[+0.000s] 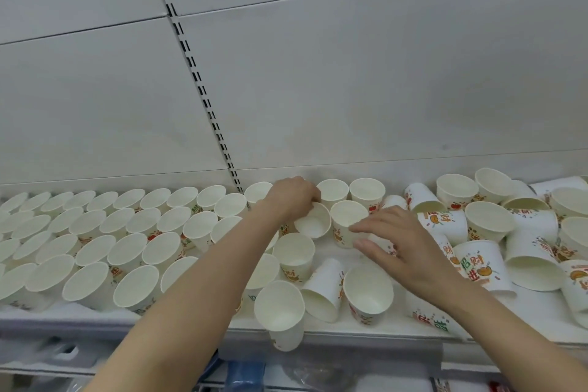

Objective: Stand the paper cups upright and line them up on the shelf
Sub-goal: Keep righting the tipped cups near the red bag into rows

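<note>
White paper cups with orange and red print cover the shelf. On the left, several upright cups stand in neat rows. On the right lies a jumbled heap of cups, some tipped on their sides. My left hand grips the rim of a tilted cup near the shelf's middle. My right hand is just to its right, fingers closing over a cup lying on its side, beside an upright cup. One cup overhangs the front edge.
A grey back panel with a slotted upright rail rises behind the shelf. Below the front edge, a lower shelf holds blurred packaged goods.
</note>
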Available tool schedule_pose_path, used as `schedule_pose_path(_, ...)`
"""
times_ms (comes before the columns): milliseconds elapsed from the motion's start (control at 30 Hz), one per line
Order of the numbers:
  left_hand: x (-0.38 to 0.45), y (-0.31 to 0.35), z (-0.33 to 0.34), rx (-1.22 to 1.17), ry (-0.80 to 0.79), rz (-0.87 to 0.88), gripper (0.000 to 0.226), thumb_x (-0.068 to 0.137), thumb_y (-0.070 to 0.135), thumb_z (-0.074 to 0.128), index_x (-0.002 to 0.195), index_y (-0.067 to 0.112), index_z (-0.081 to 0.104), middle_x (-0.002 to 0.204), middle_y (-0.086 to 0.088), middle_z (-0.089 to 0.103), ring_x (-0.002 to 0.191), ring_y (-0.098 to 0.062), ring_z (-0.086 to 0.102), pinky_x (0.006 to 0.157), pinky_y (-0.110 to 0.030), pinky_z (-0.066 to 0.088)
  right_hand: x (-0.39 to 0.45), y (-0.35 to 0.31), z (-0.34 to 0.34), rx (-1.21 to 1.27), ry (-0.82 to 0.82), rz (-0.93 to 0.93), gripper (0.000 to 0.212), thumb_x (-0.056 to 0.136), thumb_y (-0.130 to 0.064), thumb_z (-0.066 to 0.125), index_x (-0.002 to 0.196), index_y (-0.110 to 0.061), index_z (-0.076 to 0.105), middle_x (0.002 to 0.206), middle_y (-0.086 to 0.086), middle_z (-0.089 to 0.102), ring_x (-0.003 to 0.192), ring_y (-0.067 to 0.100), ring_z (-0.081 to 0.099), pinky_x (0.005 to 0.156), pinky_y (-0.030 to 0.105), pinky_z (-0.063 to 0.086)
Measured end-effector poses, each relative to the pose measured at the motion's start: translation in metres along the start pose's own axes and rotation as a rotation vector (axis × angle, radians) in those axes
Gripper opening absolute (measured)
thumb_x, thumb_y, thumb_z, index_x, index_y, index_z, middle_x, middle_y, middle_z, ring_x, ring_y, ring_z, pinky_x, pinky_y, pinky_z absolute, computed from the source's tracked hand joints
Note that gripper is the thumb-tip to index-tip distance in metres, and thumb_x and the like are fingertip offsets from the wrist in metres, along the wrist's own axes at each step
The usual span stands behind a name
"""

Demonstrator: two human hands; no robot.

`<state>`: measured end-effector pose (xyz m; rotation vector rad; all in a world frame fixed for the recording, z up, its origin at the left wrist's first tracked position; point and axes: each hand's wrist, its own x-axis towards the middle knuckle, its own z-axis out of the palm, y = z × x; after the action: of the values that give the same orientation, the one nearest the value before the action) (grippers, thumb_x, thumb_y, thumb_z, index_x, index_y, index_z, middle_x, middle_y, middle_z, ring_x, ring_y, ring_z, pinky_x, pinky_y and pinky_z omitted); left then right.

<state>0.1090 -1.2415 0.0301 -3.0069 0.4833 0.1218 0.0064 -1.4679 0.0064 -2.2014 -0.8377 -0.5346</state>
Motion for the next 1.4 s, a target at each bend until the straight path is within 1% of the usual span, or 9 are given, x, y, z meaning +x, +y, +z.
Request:
schedule_pose_path(200,0.004,-0.003,0.006,0.054,0.1,-0.022,0.026,0.094,0.021,0.052,0.115,0.028,0.066,0.113,-0.001,0.066,0.102,-0.025,0.061,0.073,-0.032,0.042,-0.051,-0.025,0.013,-0.11,-0.031,-0.025,0.046,0.082,-0.061,0.06,0.11,-0.026,0.069,0.113,-0.015,0.062,0.106,0.013,0.052,0.093,0.029,0.037)
schedule_pose_path(367,-0.058,-0.002,-0.016,-0.236,0.311,0.006,0.029,0.095,0.041,0.054,0.12,0.031,0.065,0.12,0.009,0.064,0.112,-0.016,0.055,0.085,-0.03,0.043,-0.075,-0.02,0.034,-0.244,0.009,-0.119,0.022,0.083,-0.039,0.066,0.099,-0.023,0.07,0.099,-0.014,0.065,0.097,0.014,0.055,0.084,0.034,0.041)
schedule_pose_path(500,-0.151,0.006,-0.006,-0.543,0.273,0.133,0.057,0.075,0.069,0.063,0.124,0.039,0.062,0.135,0.022,0.054,0.124,0.001,0.046,0.104,-0.025,0.035,-0.07,-0.013,0.039,-0.351,0.093,-0.104,0.02,0.088,-0.03,0.057,0.087,-0.017,0.072,0.082,-0.007,0.066,0.081,0.017,0.057,0.079,0.029,0.039)
schedule_pose_path(633,-0.215,0.014,0.045,-0.436,0.366,0.192,0.076,0.053,0.077,0.066,0.123,0.048,0.055,0.139,0.025,0.048,0.13,-0.003,0.039,0.102,-0.028,0.029,-0.059,-0.012,0.038,-0.426,0.137,-0.028,0.023,0.085,-0.029,0.057,0.099,-0.016,0.07,0.09,-0.002,0.066,0.087,0.025,0.058,0.083,0.031,0.037)
schedule_pose_path(767,-0.228,0.023,0.077,-0.358,0.534,0.218,0.044,0.062,0.059,0.064,0.101,0.04,0.058,0.129,0.017,0.058,0.124,-0.011,0.046,0.092,-0.036,0.035,-0.055,-0.037,0.044,-0.355,0.142,-0.112,0.033,0.082,-0.028,0.067,0.112,-0.014,0.068,0.109,-0.002,0.065,0.104,0.022,0.053,0.09,0.035,0.041)
schedule_pose_path(867,-0.23,0.027,0.083,-0.381,0.666,0.208,0.015,0.076,0.046,0.062,0.082,0.033,0.06,0.118,0.016,0.064,0.115,-0.011,0.053,0.088,-0.03,0.036,-0.06,-0.052,0.058,-0.373,-0.135,-0.239,0.049,0.078,-0.024,0.064,0.126,-0.022,0.057,0.126,-0.005,0.055,0.115,0.021,0.047,0.095,0.033,0.036)
schedule_pose_path(1000,-0.239,0.024,0.082,-0.41,0.72,0.148,0.011,0.078,0.042,0.063,0.081,0.032,0.061,0.117,0.017,0.063,0.111,-0.013,0.057,0.088,-0.03,0.038,-0.055,-0.057,0.072,-0.493,-0.328,-0.182,0.071,0.062,-0.017,0.063,0.13,-0.028,0.048,0.138,-0.002,0.045,0.117,0.024,0.043,0.092,0.035,0.037)
schedule_pose_path(1133,-0.249,0.018,0.083,-0.467,0.781,0.136,0.008,0.08,0.036,0.067,0.084,0.03,0.062,0.119,0.017,0.062,0.109,-0.013,0.058,0.088,-0.032,0.042,-0.048,-0.062,0.082,-0.54,-0.252,-0.091,0.051,0.069,-0.03,0.063,0.119,-0.025,0.054,0.123,-0.002,0.054,0.101,0.024,0.049,0.081,0.035,0.032)
schedule_pose_path(1400,-0.249,0.022,0.083,-0.492,0.817,0.215,0.007,0.08,0.03,0.072,0.083,0.027,0.066,0.118,0.019,0.062,0.108,-0.013,0.059,0.09,-0.029,0.044,-0.019,-0.044,0.091,-0.643,0.107,-0.068,0.022,0.062,0.005,0.066,0.077,-0.012,0.066,0.068,0.003,0.059,0.063,0.026,0.048,0.063,0.035,0.037)
